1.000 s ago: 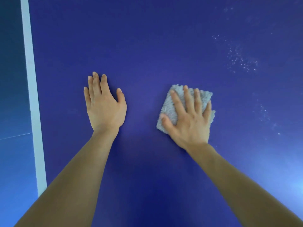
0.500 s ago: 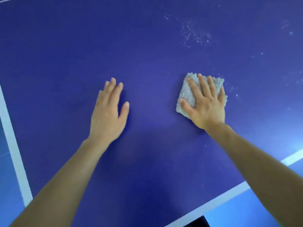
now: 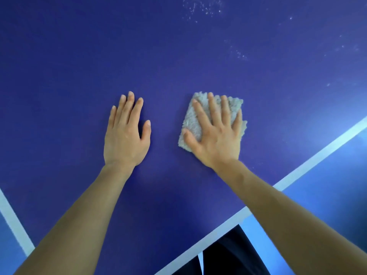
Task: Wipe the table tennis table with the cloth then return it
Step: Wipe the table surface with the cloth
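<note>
A folded grey fluffy cloth (image 3: 190, 124) lies flat on the dark blue table tennis table (image 3: 79, 66). My right hand (image 3: 216, 135) presses down on the cloth with straight, spread fingers and covers most of it. My left hand (image 3: 127, 133) rests flat on the bare tabletop a short way left of the cloth, fingers straight and together. White dust specks (image 3: 202, 8) sit on the table at the top, and a fainter dust patch (image 3: 240, 54) lies above and right of the cloth.
A white edge line (image 3: 317, 155) runs diagonally across the lower right, and a second white line (image 3: 14, 221) marks the lower left corner. Lighter blue floor (image 3: 327, 199) shows beyond the edge. My dark trousers (image 3: 224, 257) stand against the table's near edge.
The view has swung round, bringing the table's near edge and my trousers into sight. Both hands sit closer together, and the cloth under my right hand has slid back away from the dust.
</note>
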